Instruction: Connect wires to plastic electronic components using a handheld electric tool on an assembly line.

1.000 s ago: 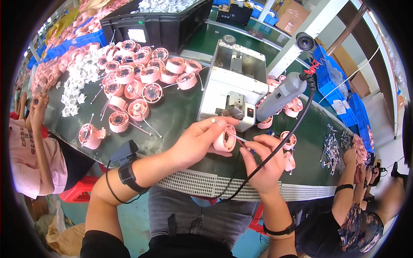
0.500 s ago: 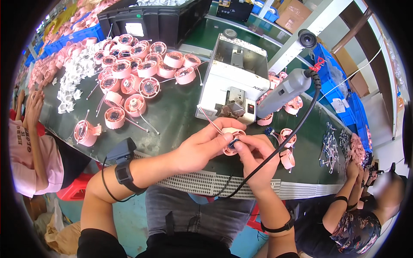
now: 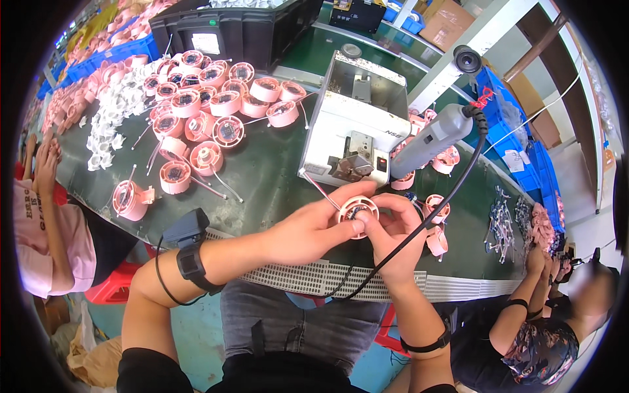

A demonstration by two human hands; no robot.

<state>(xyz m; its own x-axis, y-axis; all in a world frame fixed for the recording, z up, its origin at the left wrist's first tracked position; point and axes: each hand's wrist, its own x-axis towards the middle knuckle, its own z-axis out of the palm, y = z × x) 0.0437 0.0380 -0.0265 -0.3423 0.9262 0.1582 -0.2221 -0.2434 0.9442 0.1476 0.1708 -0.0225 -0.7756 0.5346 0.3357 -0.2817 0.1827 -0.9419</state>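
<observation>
Between my two hands sits a round pink plastic housing, its open side facing up and a dark circuit board showing inside. My left hand grips its left side, thumb at the rim. My right hand holds the right side, with the thumb pressed into the opening over the board. A thin white and pink wire runs from the housing up to the left. Just beyond my hands stands a white machine with a metal head at its front. A grey electric screwdriver hangs beside it, its black cable crossing before my right hand.
Many pink housings with boards are heaped left of the machine, beside white plastic parts. More housings lie right, near bundles of wires. A black crate stands behind. Other people sit at both sides.
The housing has been turned so its open face points more upward. My right thumb has shifted further over the opening, and the right fingers have wrapped round the far side.
</observation>
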